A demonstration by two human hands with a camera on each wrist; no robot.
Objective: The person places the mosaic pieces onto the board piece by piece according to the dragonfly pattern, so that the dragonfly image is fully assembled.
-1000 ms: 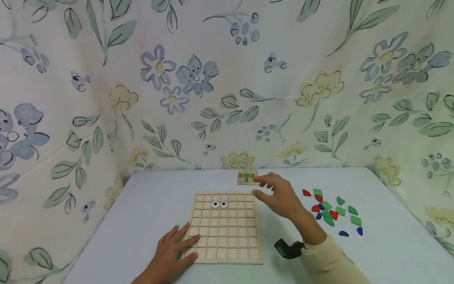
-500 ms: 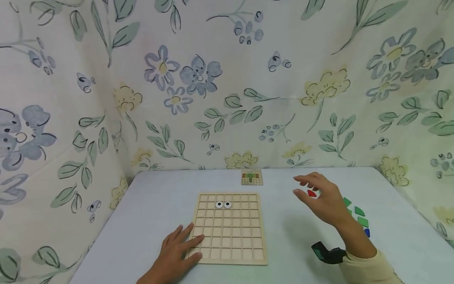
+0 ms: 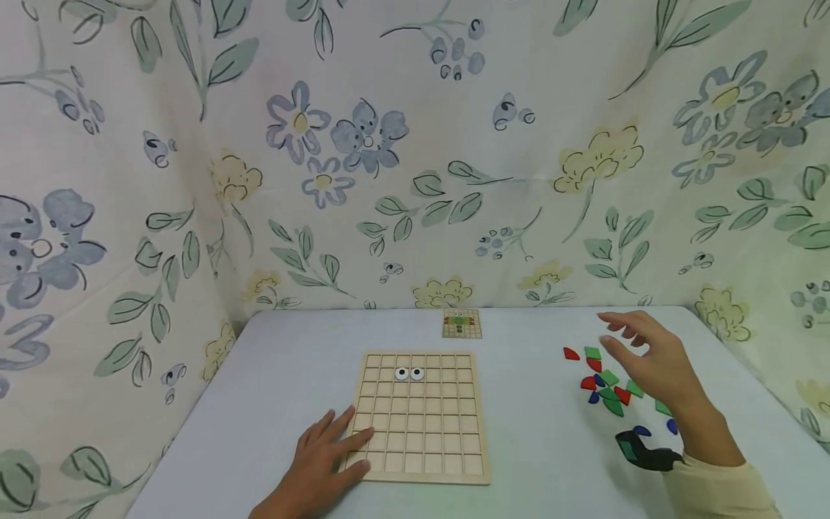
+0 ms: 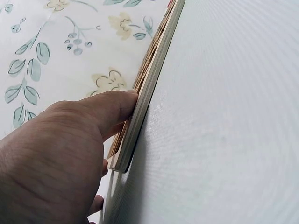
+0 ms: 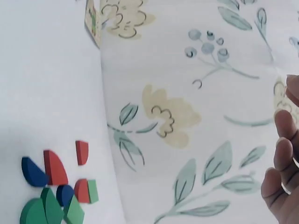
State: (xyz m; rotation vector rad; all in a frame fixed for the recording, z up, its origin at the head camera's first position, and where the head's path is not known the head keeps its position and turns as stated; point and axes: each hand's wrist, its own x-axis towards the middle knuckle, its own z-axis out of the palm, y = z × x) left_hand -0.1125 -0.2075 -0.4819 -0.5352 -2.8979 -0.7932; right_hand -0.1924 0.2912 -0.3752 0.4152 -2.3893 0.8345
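A wooden grid board (image 3: 431,424) lies flat, with two round eye pieces (image 3: 409,373) in its upper cells. My left hand (image 3: 319,453) rests on the board's lower left edge, fingers spread; in the left wrist view its thumb (image 4: 119,100) touches the board's side (image 4: 140,109). Raised over the right of the table, my right hand (image 3: 658,367) holds nothing, its fingers loosely bent and apart from the thumb. Below and beside it lie scattered red pieces (image 3: 570,353), green pieces (image 3: 612,408) and blue pieces (image 3: 594,397). The hand and forearm hide some of them.
A small pattern card (image 3: 462,324) with a coloured figure on a grid lies at the table's back edge. A dark strap piece (image 3: 638,452) sticks out at the right wrist. Flowered cloth (image 3: 415,180) hangs behind and at both sides of the white table (image 3: 292,360).
My right hand has moved right, from near the pattern card to above the coloured pieces. The left hand stays on the board. The head view has shifted slightly.
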